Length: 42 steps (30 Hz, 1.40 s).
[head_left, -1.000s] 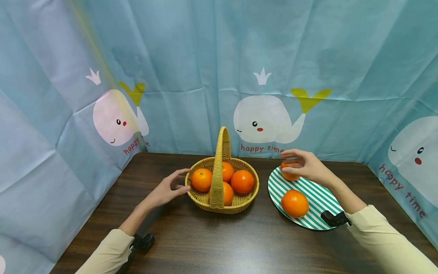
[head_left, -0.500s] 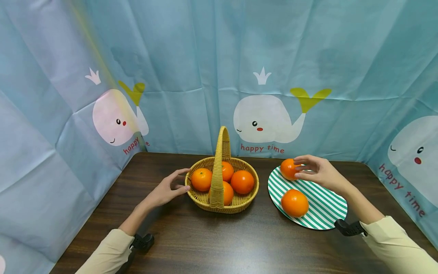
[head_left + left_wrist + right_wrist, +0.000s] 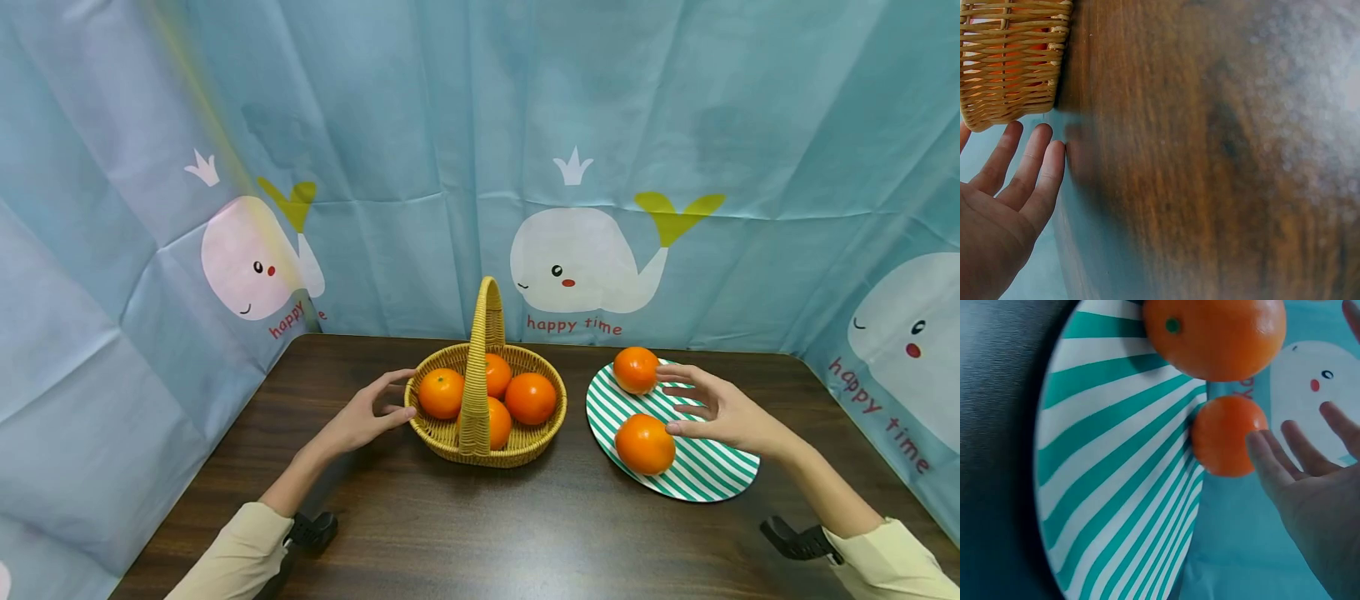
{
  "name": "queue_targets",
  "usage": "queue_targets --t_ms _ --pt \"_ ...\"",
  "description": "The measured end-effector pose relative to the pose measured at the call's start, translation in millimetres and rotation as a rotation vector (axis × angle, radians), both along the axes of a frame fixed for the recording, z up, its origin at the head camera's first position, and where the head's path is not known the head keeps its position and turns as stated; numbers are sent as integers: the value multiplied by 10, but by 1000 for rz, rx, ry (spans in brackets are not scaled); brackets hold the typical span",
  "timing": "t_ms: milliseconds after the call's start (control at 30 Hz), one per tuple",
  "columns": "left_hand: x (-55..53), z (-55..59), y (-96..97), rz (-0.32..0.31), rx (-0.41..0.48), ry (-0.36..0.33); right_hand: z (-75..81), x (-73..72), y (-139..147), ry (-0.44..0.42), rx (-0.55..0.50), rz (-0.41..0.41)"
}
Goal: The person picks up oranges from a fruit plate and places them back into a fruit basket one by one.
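My left hand [image 3: 369,414] rests with loosely bent fingers at the left rim of a yellow wicker basket [image 3: 438,446]. Several oranges lie inside, such as the orange [image 3: 531,398] on the right; the tall basket handle [image 3: 480,367] partly hides another. To the right, a green-and-white striped plate [image 3: 712,475] bears two more: a rear orange [image 3: 636,370] and a front orange [image 3: 645,444]. My right hand [image 3: 723,408] hovers over the plate, just right of both, fingers spread and holding nothing. In the right wrist view its fingers [image 3: 1300,447] look relaxed.
A dark wooden table [image 3: 480,525] carries the basket and plate. Behind and at both sides hangs a light blue curtain [image 3: 405,125] printed with white whales. Each wrist wears a black strap, such as the right strap [image 3: 802,542].
My right hand has drawn back from the rear orange, moving right and toward me, nearer the front orange. The rear orange stays on the plate. My left hand keeps its place at the basket.
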State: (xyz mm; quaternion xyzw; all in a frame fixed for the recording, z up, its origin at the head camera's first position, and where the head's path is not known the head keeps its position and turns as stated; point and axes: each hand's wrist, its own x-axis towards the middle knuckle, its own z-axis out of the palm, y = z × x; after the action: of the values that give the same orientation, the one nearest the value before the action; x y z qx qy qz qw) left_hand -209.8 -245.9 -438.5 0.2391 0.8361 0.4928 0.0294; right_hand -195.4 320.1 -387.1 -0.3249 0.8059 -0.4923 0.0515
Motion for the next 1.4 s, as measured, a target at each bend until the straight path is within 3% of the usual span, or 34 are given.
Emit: queue_targets --t_ms 400,700,967,1400 --pt "2 3 0 9 -11 7 -185 141 -28 -56 21 58" --pt "9 4 0 7 -9 8 -315 126 -115 -53 28 80" --pt "-10 -17 -7 4 -4 9 -324 90 -119 -75 -6 135" --pt "-8 -16 -6 8 -2 -1 -232 41 -112 -27 11 63"
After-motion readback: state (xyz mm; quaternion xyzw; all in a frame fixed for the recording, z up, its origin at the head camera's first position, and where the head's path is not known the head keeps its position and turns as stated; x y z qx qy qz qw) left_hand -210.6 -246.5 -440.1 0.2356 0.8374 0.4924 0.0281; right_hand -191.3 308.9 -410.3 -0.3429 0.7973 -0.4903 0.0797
